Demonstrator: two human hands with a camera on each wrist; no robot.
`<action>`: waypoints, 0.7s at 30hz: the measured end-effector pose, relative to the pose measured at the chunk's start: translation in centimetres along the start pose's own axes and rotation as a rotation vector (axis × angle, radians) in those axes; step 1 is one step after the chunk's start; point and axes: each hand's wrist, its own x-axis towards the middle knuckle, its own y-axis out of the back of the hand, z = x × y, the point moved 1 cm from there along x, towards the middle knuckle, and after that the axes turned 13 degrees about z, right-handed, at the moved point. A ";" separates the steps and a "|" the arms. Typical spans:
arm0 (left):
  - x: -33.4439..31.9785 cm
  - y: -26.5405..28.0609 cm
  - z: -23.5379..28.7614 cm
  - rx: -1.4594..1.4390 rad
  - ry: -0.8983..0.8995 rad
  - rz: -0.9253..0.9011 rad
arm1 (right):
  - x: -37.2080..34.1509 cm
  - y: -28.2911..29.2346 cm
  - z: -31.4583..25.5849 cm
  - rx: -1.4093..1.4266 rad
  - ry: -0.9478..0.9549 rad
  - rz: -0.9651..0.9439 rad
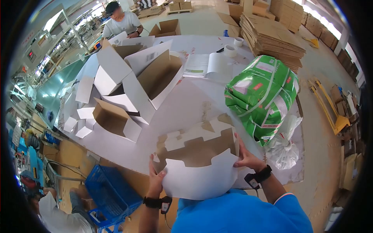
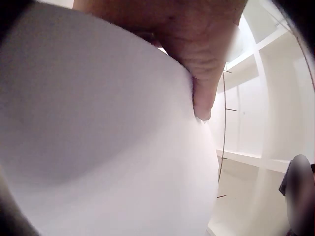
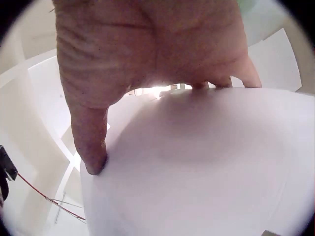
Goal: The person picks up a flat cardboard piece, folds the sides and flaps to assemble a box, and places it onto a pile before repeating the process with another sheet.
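A white carton with a brown inside [image 1: 202,176] is held near my body at the front edge of the table, its notched flaps standing up. My left hand [image 1: 156,178] grips its left side, the thumb on the near white panel. On the opposite side my right hand [image 1: 248,157] holds the carton between thumb and fingers. In the left wrist view, the white panel [image 2: 98,113] fills much of the picture beside the thumb. The right wrist view has the right hand [image 3: 152,49] spread across the carton's edge, its fingertips partly hidden behind the panel.
Several open white cartons [image 1: 155,77] stand at the table's left. A green wrapped bundle [image 1: 264,93] and a clear plastic bag [image 1: 281,151] lie at right. Papers [image 1: 196,64] and tape rolls [image 1: 230,50] sit farther back. A blue basket [image 1: 110,192] is below left; a person [image 1: 122,25] is across the table.
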 end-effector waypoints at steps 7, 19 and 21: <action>-1.5 1.8 2.9 0.092 -0.224 0.111 | 1.2 -2.2 -0.6 0.032 0.027 -0.075; -2.9 4.2 3.0 -0.006 -0.241 0.029 | 2.2 -4.3 -0.8 -0.075 0.085 0.081; -3.0 3.8 3.0 -0.005 -0.287 -0.056 | 2.0 -4.0 -1.1 -0.078 0.075 0.100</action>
